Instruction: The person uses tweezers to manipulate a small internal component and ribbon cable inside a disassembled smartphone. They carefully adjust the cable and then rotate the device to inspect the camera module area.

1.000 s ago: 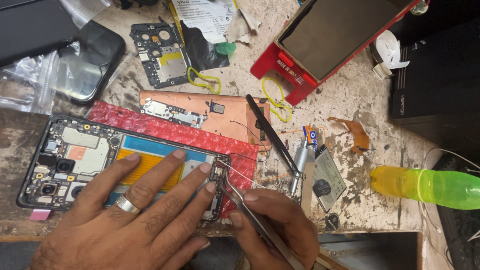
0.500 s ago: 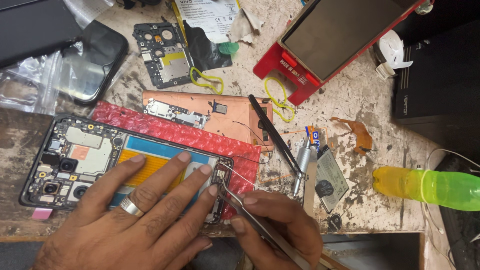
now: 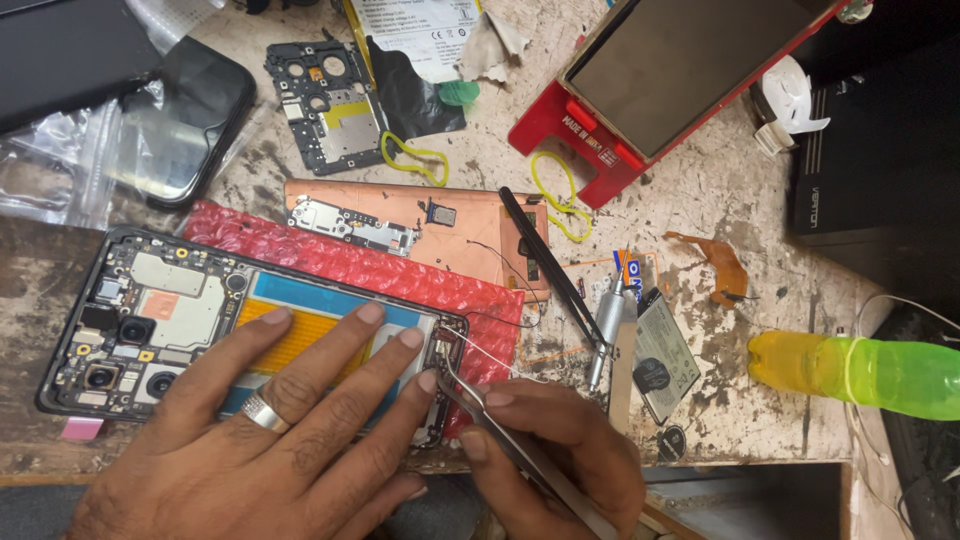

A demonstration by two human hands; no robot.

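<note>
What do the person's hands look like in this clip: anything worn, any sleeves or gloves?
Both hands are bare, with no gloves. The left hand wears one plain silver-coloured ring on a finger; the right hand shows no ring or other jewellery. No sleeve, watch or wristband shows on either, though the wrists run off the bottom edge of the head view. Fingernails are short.

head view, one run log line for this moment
left hand flat on opened phone | right hand holds tweezers, tips at phone's lower end | phone on red bubble wrap
</note>
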